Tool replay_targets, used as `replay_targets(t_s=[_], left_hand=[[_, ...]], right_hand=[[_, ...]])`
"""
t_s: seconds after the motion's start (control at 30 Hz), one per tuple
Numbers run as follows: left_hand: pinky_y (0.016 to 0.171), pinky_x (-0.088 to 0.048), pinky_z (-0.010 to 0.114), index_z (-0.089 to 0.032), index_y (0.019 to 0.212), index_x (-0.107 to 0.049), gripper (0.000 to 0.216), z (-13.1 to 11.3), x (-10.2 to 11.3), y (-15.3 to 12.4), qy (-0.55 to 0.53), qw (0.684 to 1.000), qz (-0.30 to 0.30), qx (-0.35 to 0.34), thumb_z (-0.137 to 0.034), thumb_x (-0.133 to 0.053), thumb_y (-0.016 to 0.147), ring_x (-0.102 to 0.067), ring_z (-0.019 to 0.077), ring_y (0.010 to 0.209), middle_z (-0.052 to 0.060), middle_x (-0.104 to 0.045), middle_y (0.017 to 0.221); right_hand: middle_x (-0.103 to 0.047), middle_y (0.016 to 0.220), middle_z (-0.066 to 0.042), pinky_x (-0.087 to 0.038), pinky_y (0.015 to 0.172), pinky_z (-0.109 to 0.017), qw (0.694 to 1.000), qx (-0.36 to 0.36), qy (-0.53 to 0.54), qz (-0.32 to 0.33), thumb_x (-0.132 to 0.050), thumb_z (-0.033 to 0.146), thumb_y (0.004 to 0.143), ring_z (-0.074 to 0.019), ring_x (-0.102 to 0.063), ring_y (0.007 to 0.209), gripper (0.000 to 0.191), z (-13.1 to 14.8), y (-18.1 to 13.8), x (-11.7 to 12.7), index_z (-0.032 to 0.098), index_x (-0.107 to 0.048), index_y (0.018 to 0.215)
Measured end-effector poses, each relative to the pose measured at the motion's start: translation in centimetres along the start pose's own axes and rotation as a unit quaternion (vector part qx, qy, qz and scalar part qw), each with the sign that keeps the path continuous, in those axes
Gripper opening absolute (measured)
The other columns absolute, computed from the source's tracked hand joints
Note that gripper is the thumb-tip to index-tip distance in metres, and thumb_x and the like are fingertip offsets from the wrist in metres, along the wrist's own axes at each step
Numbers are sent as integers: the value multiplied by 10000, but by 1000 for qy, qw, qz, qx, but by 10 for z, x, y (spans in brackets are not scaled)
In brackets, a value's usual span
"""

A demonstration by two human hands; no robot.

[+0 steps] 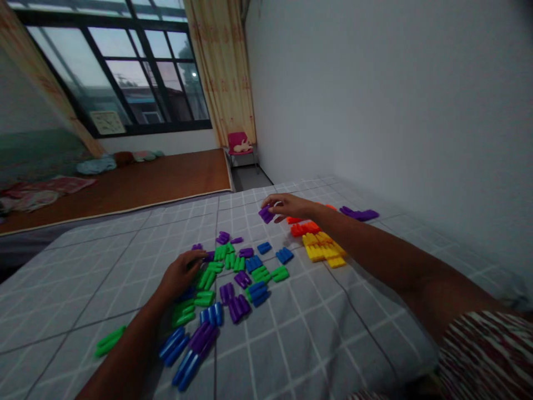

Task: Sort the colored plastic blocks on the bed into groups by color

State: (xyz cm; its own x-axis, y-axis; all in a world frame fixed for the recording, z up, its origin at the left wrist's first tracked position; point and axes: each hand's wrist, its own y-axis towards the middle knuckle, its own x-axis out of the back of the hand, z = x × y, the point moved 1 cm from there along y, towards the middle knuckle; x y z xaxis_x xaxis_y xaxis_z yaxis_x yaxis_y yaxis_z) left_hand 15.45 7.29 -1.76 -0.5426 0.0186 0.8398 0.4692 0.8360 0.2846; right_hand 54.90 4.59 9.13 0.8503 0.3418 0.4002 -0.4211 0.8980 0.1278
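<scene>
My right hand (pixel 288 205) is over the far part of the bed, its fingers pinching a purple plastic block (pixel 266 214) with rounded, finger-like prongs. On the left, my left hand (pixel 183 272) is low over a spread of mixed blocks, with its thumb and fingertips closed at another purple block (pixel 209 256). Around it lie green blocks (pixel 207 279), blue blocks (pixel 211 315) and more purple blocks (pixel 239 308). Below my right forearm are a group of yellow blocks (pixel 322 248) and some orange-red blocks (pixel 305 228), partly hidden by the arm.
Purple blocks (pixel 360 214) lie beyond my right forearm near the wall (pixel 395 111). One green block (pixel 110 341) sits apart at the left. The checked sheet (pixel 291 344) covers the surface. Behind are a brown bed platform (pixel 175 175) and a pink chair (pixel 237 140).
</scene>
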Motion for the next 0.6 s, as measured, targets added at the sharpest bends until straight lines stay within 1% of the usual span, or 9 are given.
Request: replay_targets(t_s=[0.07, 0.13, 0.2, 0.23, 0.3, 0.37, 0.43, 0.5, 0.6], left_hand=[[1008, -462, 392, -217, 1034, -708, 414, 9, -1, 3, 12, 1000, 9, -9, -469, -464, 814, -624, 250, 1096, 58, -706, 1133], [1014, -459, 398, -223, 1037, -712, 420, 14, -2, 6, 20, 1000, 10, -19, -483, -470, 812, -620, 257, 1107, 57, -706, 1140], [1009, -466, 399, -225, 1027, -717, 419, 15, -2, 7, 25, 999, 6, -26, -489, -473, 811, -628, 260, 1094, 56, -712, 1127], [1001, -474, 397, -225, 1022, -720, 419, 15, -2, 7, 28, 999, 4, -26, -492, -474, 811, -635, 260, 1083, 57, -716, 1117], [983, -490, 397, -225, 1012, -724, 421, 13, -1, 8, 35, 999, 1, -23, -497, -475, 810, -643, 264, 1071, 59, -720, 1107], [970, -500, 403, -229, 1005, -726, 418, 12, -1, 8, 43, 999, 2, -19, -499, -476, 807, -644, 269, 1070, 59, -721, 1104], [968, -503, 411, -233, 991, -730, 409, 13, -1, 8, 50, 999, 0, -17, -496, -479, 804, -645, 274, 1067, 58, -721, 1102], [967, -504, 416, -234, 983, -732, 405, 14, -1, 8, 54, 998, -6, -17, -494, -478, 804, -648, 276, 1062, 58, -722, 1100], [970, -501, 416, -237, 993, -730, 407, 16, -1, 7, 57, 998, -14, -19, -494, -474, 808, -641, 277, 1078, 54, -718, 1114]], right_hand=[[-674, 993, -61, -546, 764, -336, 999, -4, 12, -42, -670, 359, 803, -161, -641, 857, 327, -4, -41, 49, 205, -614, 1087], [-691, 953, -70, -530, 794, -365, 993, -28, 3, -111, -726, 381, 749, -172, -643, 829, 405, -16, -85, 103, 194, -611, 1089], [-698, 919, -78, -515, 778, -358, 973, -72, -26, -220, -782, 385, 670, -180, -633, 811, 426, -34, -129, 156, 180, -625, 1009], [-699, 908, -85, -507, 767, -349, 960, -100, -54, -257, -792, 389, 646, -183, -627, 806, 412, -45, -151, 180, 171, -636, 960], [-698, 872, -88, -491, 735, -337, 934, -170, -108, -295, -780, 411, 626, -183, -613, 778, 377, -68, -188, 218, 164, -654, 882], [-695, 833, -87, -481, 705, -332, 917, -235, -137, -293, -759, 434, 612, -184, -604, 748, 364, -90, -216, 240, 160, -666, 833], [-693, 822, -87, -475, 691, -327, 915, -272, -150, -258, -739, 451, 600, -183, -600, 736, 368, -108, -233, 250, 157, -673, 811], [-689, 817, -86, -471, 677, -319, 922, -284, -162, -207, -722, 466, 590, -179, -592, 720, 381, -121, -238, 251, 157, -675, 807], [-683, 799, -81, -463, 654, -308, 930, -280, -190, -144, -689, 487, 598, -169, -572, 688, 396, -133, -233, 249, 156, -676, 815]])
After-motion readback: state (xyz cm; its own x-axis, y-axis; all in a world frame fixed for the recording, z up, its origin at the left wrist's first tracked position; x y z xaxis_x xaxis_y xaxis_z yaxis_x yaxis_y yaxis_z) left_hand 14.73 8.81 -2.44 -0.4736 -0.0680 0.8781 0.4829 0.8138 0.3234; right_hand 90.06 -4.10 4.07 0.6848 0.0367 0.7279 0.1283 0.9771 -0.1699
